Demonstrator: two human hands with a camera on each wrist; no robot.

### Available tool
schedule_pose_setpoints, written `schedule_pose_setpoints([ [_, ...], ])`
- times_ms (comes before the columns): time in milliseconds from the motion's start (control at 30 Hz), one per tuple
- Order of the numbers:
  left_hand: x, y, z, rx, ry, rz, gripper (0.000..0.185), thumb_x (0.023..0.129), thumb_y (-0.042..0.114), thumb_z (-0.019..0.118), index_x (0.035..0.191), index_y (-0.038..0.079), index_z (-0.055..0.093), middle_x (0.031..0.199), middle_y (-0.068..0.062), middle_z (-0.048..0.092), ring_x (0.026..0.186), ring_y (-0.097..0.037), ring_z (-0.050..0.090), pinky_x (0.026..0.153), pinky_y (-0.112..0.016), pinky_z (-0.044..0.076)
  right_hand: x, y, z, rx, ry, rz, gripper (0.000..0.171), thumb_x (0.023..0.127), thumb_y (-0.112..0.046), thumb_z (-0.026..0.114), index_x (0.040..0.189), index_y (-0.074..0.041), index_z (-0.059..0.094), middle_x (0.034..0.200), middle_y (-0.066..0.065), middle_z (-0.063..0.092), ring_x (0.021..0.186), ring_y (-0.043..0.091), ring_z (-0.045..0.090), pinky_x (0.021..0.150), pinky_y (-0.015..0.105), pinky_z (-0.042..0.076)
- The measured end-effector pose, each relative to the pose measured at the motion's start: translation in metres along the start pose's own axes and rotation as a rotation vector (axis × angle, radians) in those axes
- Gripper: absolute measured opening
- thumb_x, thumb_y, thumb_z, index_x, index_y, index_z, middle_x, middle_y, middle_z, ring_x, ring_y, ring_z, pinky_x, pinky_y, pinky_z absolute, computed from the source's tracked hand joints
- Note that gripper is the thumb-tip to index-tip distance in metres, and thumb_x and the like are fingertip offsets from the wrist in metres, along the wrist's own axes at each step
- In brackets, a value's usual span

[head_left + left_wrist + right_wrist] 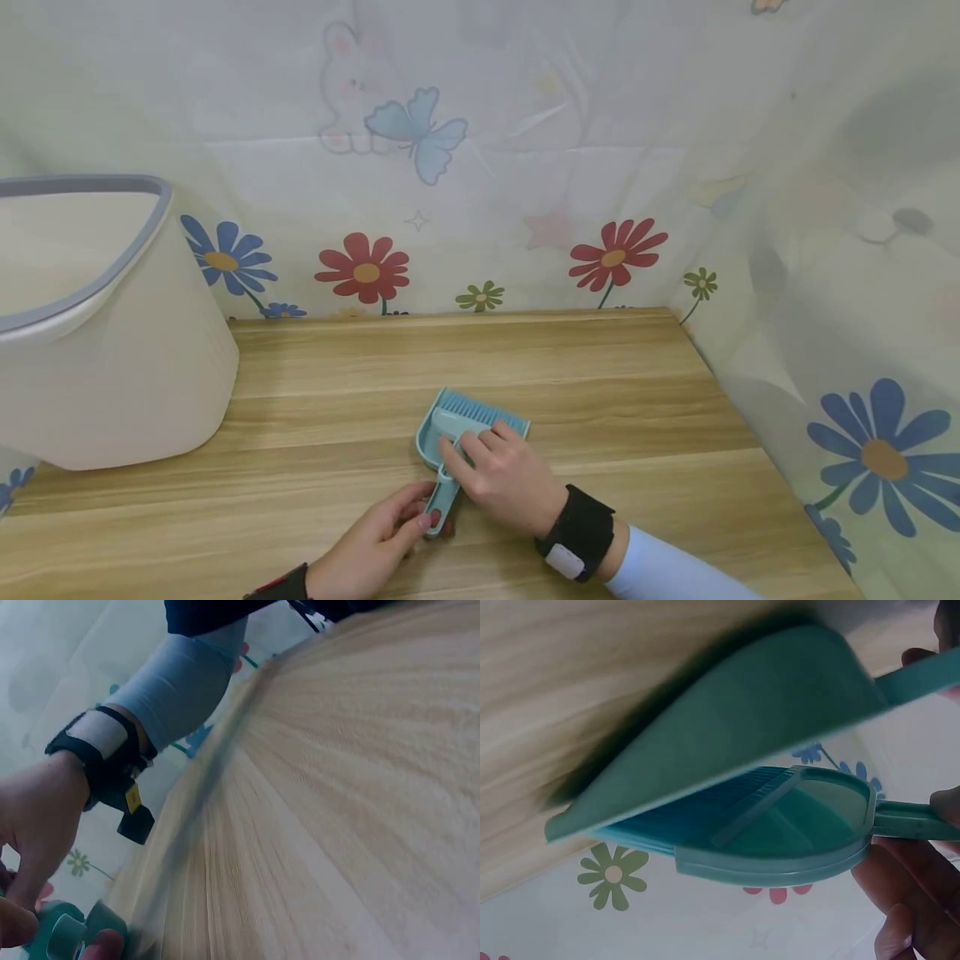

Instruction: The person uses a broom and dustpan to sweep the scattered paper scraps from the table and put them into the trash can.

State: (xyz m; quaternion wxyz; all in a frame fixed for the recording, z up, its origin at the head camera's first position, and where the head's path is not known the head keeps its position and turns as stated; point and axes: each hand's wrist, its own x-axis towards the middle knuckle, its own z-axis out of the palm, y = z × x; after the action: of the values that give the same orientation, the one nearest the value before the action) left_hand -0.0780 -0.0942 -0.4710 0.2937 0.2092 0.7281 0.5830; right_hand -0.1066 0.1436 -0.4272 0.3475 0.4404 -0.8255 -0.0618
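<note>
Both hands [450, 492] on teal dustpan [442, 421] — brush [468, 412] nested inside.

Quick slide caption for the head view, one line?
Both hands, left and right, hold a small teal dustpan-and-brush set on a wooden table beside a white bin.

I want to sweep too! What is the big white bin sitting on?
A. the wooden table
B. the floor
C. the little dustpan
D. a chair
A: the white bin stands on the wooden table, at its left end, apart from the teal dustpan.
</note>
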Motion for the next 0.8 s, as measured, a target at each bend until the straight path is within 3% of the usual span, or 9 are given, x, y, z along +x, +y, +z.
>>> schedule_pose_setpoints([
  [133, 0.0, 0.0, 0.003, -0.047, -0.018, -0.006, 0.056, 0.114, 0.025, 0.041, 0.158, -0.008, 0.029, 0.133, -0.016, 0.063, 0.092, -0.015, 0.056, 0.077, -0.024, 0.049, -0.003, -0.003, -0.001, 0.031, -0.055, -0.037, 0.022, 0.101, -0.02, 0.063, 0.117, -0.014, 0.076, 0.085, 0.0, 0.067, 0.065, 0.013, 0.061, 0.067, 0.031, 0.05],
  [267, 0.0, 0.003, 0.005, -0.11, -0.013, -0.014, 0.052, 0.113, 0.019, 0.043, 0.159, -0.001, 0.031, 0.139, -0.018, 0.061, 0.097, -0.015, 0.056, 0.078, -0.024, 0.048, -0.006, -0.003, -0.001, 0.099, -0.101, -0.045, 0.025, 0.096, -0.033, 0.074, 0.117, -0.02, 0.075, 0.086, -0.004, 0.066, 0.069, 0.011, 0.062, 0.071, 0.03, 0.047],
  [467, 0.003, -0.003, 0.003, -0.16, -0.056, -0.018, 0.059, 0.106, 0.008, 0.045, 0.161, -0.004, 0.025, 0.136, -0.015, 0.061, 0.109, -0.016, 0.055, 0.085, -0.027, 0.048, -0.01, -0.004, 0.0, 0.186, -0.147, -0.056, 0.032, 0.094, -0.046, 0.075, 0.117, -0.024, 0.076, 0.088, -0.007, 0.066, 0.072, 0.008, 0.06, 0.073, 0.028, 0.046],
  [600, 0.004, -0.009, 0.001, -0.184, -0.088, -0.02, 0.064, 0.103, 0.011, 0.044, 0.16, -0.008, 0.022, 0.134, -0.009, 0.059, 0.108, -0.016, 0.054, 0.087, -0.028, 0.047, -0.011, -0.004, -0.003, 0.26, -0.182, -0.066, 0.029, 0.095, -0.043, 0.074, 0.119, -0.025, 0.076, 0.089, -0.009, 0.063, 0.072, 0.007, 0.054, 0.069, 0.025, 0.044],
  [800, 0.004, -0.008, 0.002, -0.212, -0.089, -0.046, 0.059, 0.105, 0.015, 0.04, 0.16, -0.005, 0.029, 0.126, -0.005, 0.055, 0.103, -0.017, 0.05, 0.086, -0.026, 0.046, -0.014, -0.001, -0.008, 0.366, -0.24, -0.069, 0.023, 0.093, -0.027, 0.072, 0.115, -0.023, 0.077, 0.091, -0.008, 0.061, 0.074, 0.006, 0.05, 0.07, 0.023, 0.044],
])
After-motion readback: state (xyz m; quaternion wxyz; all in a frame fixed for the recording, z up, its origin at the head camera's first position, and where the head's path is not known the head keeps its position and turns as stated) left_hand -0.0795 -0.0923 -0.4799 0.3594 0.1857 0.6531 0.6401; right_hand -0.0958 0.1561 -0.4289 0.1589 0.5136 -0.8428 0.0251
